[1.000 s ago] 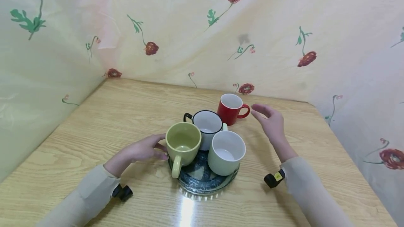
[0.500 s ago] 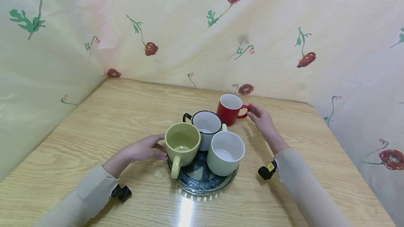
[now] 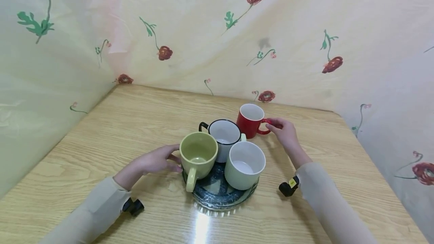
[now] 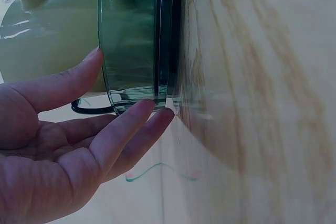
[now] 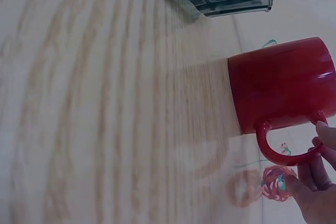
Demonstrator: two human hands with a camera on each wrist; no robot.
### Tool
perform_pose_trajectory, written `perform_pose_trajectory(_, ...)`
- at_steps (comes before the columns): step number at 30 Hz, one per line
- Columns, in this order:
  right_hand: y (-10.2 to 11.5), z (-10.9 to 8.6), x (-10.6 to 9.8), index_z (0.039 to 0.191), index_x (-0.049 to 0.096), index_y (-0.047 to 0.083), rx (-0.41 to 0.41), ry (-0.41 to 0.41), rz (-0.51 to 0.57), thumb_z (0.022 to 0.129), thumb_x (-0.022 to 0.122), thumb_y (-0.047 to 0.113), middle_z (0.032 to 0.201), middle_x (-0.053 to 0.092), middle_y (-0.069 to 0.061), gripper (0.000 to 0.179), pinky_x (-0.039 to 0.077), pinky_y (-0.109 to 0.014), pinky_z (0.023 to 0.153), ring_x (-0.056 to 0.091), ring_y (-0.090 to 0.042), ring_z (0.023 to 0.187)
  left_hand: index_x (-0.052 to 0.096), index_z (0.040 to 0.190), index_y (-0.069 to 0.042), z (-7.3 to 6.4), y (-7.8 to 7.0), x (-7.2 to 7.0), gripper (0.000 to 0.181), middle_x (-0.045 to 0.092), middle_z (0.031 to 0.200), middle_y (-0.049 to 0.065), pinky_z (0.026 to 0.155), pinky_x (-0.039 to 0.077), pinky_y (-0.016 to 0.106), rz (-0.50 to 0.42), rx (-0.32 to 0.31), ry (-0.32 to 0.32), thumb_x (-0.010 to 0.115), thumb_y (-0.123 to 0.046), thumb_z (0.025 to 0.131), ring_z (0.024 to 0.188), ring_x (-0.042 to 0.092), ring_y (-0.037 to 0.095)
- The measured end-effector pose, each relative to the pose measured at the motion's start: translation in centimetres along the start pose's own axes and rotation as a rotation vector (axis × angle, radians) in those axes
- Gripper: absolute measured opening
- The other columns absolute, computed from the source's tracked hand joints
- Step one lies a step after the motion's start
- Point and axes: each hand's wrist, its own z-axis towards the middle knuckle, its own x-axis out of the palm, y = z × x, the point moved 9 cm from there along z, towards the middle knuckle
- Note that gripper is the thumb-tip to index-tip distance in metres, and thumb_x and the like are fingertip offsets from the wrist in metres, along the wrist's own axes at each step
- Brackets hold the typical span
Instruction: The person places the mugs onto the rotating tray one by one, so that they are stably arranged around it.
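My right hand [image 3: 285, 133] pinches the handle of a red mug [image 3: 248, 125], white inside, at the back of the table; the right wrist view shows thumb and fingertips at the handle [image 5: 278, 157]. The mug stands upright beside a round greenish glass tray [image 3: 220, 199] with a dark patterned base. In the tray stand a yellow-green mug [image 3: 197, 151], a white mug with a black rim [image 3: 223, 133] and a pale mug [image 3: 245, 165]. My left hand [image 3: 156, 160], fingers extended, touches the tray's left side; its thumb lies at the glass wall [image 4: 128, 40] in the left wrist view.
The wooden table [image 3: 159, 108] bears the tray and the red mug. A pale cloth [image 3: 203, 29] with red flowers hangs behind and at both sides of the table.
My right hand has come in from the right and taken the red mug's handle. The mug looks turned slightly, its handle a little nearer me. The left hand stays at the tray.
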Motion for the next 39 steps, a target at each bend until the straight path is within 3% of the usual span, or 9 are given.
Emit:
perform_pose_trajectory(3, -0.1, -0.1, -0.1, 0.122, 0.062, -0.008, -0.011, -0.027, -0.012, 0.095, 0.062, 0.014, 0.115, 0.067, -0.023, 0.035, 0.044, -0.004, 0.072, 0.050, 0.013, 0.077, 0.035, 0.144, 0.006, 0.0, 0.0, 0.0, 0.069, 0.033, 0.151, 0.029, 0.098, 0.054, 0.040, 0.002, -0.004, -0.002, 0.068, -0.001, 0.085, 0.121, 0.056, 0.041)
perform_pose_trajectory(9, -0.4, -0.3, 0.1, 0.121, 0.060, -0.010, 0.011, -0.007, 0.053, 0.095, 0.062, 0.016, 0.103, 0.071, -0.010, 0.037, 0.051, -0.004, 0.073, 0.055, 0.011, 0.080, 0.036, 0.145, 0.006, 0.0, 0.1, -0.1, 0.069, 0.034, 0.150, 0.029, 0.098, 0.054, 0.040, 0.009, -0.010, -0.009, 0.068, -0.002, 0.085, 0.121, 0.056, 0.041)
perform_pose_trajectory(15, -0.3, -0.8, 0.1, 0.121, 0.061, -0.009, 0.004, 0.007, 0.042, 0.095, 0.062, 0.015, 0.108, 0.069, -0.020, 0.035, 0.055, -0.009, 0.072, 0.061, 0.000, 0.084, 0.035, 0.144, 0.006, 0.0, 0.1, -0.1, 0.068, 0.032, 0.151, 0.030, 0.097, 0.054, 0.040, 0.009, -0.002, -0.008, 0.068, -0.001, 0.085, 0.121, 0.056, 0.042)
perform_pose_trajectory(26, -0.7, -2.5, -1.2, 0.123, 0.061, -0.010, -0.012, -0.007, 0.019, 0.096, 0.060, 0.012, 0.114, 0.065, -0.029, 0.035, 0.058, -0.020, 0.077, 0.062, 0.002, 0.084, 0.035, 0.144, 0.007, 0.1, 0.1, 0.0, 0.069, 0.032, 0.151, 0.030, 0.097, 0.054, 0.040, 0.006, 0.003, 0.000, 0.068, 0.000, 0.085, 0.121, 0.056, 0.042)
perform_pose_trajectory(29, -1.1, -3.2, -2.0, 0.123, 0.060, -0.011, 0.000, -0.012, 0.031, 0.096, 0.060, 0.012, 0.108, 0.069, -0.021, 0.036, 0.058, -0.019, 0.077, 0.060, 0.006, 0.082, 0.035, 0.144, 0.007, 0.1, 0.0, 0.1, 0.069, 0.031, 0.151, 0.030, 0.097, 0.054, 0.040, 0.002, 0.002, 0.003, 0.068, 0.000, 0.084, 0.121, 0.056, 0.042)
perform_pose_trajectory(32, -1.5, -4.0, -3.0, 0.124, 0.059, -0.011, 0.015, -0.018, 0.045, 0.096, 0.060, 0.014, 0.099, 0.071, -0.003, 0.038, 0.057, -0.015, 0.075, 0.059, 0.009, 0.082, 0.034, 0.144, 0.008, 0.1, -0.1, 0.1, 0.070, 0.030, 0.152, 0.031, 0.097, 0.054, 0.040, -0.003, 0.005, 0.005, 0.068, 0.001, 0.084, 0.121, 0.056, 0.043)
perform_pose_trajectory(35, -1.7, -5.1, -4.0, 0.126, 0.058, -0.010, 0.022, -0.025, 0.054, 0.096, 0.061, 0.016, 0.091, 0.067, 0.014, 0.040, 0.057, -0.014, 0.075, 0.060, 0.009, 0.082, 0.034, 0.144, 0.008, 0.0, -0.1, 0.1, 0.069, 0.030, 0.152, 0.031, 0.097, 0.054, 0.040, 0.001, 0.007, 0.003, 0.068, 0.000, 0.084, 0.121, 0.056, 0.043)
perform_pose_trajectory(39, -1.5, -6.6, -5.2, 0.126, 0.058, -0.009, 0.021, -0.033, 0.044, 0.095, 0.062, 0.022, 0.088, 0.062, 0.024, 0.044, 0.057, -0.013, 0.074, 0.060, 0.009, 0.083, 0.034, 0.144, 0.008, 0.0, -0.1, 0.1, 0.069, 0.030, 0.152, 0.031, 0.098, 0.054, 0.041, 0.009, 0.007, 0.003, 0.068, 0.000, 0.084, 0.121, 0.056, 0.043)
